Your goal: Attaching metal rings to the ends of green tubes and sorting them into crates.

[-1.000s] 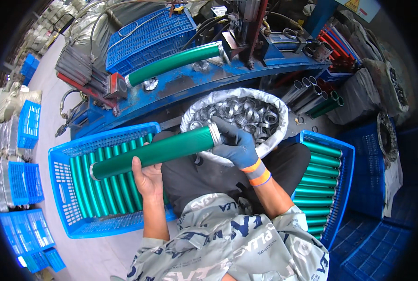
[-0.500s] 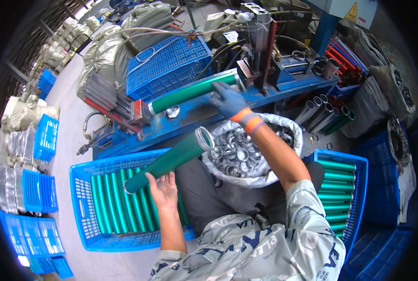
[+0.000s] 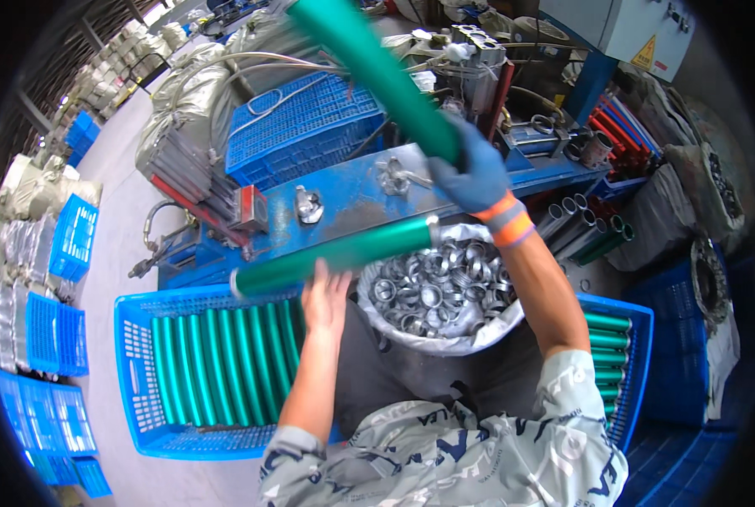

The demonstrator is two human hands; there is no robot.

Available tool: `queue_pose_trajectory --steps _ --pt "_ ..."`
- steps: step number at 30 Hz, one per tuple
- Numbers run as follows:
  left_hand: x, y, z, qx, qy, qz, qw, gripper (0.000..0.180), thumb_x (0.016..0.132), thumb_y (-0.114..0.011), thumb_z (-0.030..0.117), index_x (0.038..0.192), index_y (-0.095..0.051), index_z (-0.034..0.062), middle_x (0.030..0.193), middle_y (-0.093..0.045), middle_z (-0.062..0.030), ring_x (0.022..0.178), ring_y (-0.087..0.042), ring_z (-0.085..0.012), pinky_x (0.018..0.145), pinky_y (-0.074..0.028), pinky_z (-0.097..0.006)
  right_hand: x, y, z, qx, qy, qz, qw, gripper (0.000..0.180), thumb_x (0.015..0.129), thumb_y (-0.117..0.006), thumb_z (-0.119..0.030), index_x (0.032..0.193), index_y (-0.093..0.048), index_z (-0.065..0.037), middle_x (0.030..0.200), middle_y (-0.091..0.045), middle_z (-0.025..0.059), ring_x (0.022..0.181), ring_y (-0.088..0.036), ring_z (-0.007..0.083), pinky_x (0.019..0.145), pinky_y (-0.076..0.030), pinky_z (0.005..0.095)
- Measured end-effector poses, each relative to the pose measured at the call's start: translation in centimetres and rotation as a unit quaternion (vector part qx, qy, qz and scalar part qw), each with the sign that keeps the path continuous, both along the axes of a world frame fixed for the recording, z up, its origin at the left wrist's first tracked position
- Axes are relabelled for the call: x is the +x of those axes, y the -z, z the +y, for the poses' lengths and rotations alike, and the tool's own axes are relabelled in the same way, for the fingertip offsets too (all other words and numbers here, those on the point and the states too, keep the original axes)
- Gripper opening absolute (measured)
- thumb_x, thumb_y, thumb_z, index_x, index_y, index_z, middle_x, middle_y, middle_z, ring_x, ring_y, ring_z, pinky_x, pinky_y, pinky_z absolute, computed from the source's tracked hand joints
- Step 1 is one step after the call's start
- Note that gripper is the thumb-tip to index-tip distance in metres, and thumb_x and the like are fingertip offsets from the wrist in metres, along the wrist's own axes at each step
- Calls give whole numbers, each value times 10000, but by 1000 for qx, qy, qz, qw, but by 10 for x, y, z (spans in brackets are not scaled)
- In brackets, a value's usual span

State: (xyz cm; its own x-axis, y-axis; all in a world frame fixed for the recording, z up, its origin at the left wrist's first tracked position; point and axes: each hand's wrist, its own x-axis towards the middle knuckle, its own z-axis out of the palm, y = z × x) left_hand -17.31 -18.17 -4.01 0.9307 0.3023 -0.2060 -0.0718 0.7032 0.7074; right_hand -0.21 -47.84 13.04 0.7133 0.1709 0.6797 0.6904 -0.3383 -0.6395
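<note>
My right hand [image 3: 470, 176], in a blue glove with an orange cuff, grips one end of a green tube [image 3: 377, 72] that slants up and away over the blue machine bench [image 3: 352, 194]. My bare left hand [image 3: 327, 297] holds a second green tube [image 3: 335, 255] level, with a metal ring at its right end. Just below that end a white sack [image 3: 445, 338] holds several metal rings [image 3: 432, 287]. At lower left a blue crate [image 3: 136, 372] holds several green tubes lying side by side.
Another blue crate [image 3: 635, 372] with green tubes stands at my right. A blue basket [image 3: 301, 127] and grey sacks lie behind the bench. Stacked blue crates [image 3: 52, 338] line the left floor. Open tubes [image 3: 580, 228] lean at the bench's right end.
My right hand has lifted the tube off the bench and swung it upward. My left hand has brought the other tube up toward the bench, level above the left crate.
</note>
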Motion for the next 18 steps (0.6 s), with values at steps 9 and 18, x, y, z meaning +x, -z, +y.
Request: queue_pose_trajectory --steps 9,18 --pt "258 32 -6 -15 -60 38 997 710 1030 -884 325 1539 -529 -20 1505 -635 -229 1407 -651 -447 1192 -558 -616 -185 70 -168 373 -41 111 920 707 961 -748 -278 1542 -547 71 1376 -723 239 1175 -759 313 1025 -639 454" --pt "270 63 -8 9 -55 111 992 716 1016 -893 372 1509 -579 -41 1466 -669 -286 1360 -684 -499 1179 -555 -648 -265 92 -197 408 49 143 900 761 961 -801 -491 1421 -611 84 1210 -724 229 1004 -742 297 858 -633 408"
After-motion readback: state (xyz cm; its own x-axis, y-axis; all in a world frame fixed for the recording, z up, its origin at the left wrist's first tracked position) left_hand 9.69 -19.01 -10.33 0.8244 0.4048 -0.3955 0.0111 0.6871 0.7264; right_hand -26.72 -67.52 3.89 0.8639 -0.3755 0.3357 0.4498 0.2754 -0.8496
